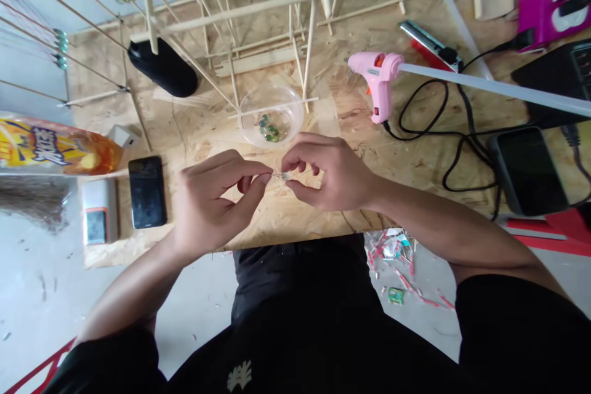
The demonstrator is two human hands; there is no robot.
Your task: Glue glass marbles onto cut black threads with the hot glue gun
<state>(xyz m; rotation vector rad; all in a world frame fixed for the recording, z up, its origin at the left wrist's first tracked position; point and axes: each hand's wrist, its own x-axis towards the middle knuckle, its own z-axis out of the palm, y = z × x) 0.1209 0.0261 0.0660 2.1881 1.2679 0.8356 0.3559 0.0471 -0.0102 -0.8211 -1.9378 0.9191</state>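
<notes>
Over the near part of the board table, my left hand (215, 197) pinches a thin thread or wire (276, 174) between thumb and forefinger. Facing it, my right hand (335, 173) holds a small clear glass marble (285, 176) between its thumb and fingertips. Thread and marble meet in the narrow gap between the hands; whether they are joined is too small to tell. Just beyond the fingers stands a clear plastic bowl (295, 108) with several green marbles (268, 129) in it. A thin wooden stick (309, 100) lies across the bowl's top.
A wooden stick frame (240, 12) rises at the back. A pink glue gun (378, 77), its cord (415, 134) and a magenta power strip (554, 3) sit right. A black phone (148, 191), drink bottle (55, 144) and black cylinder (164, 68) are left. Scraps (406, 265) litter the floor.
</notes>
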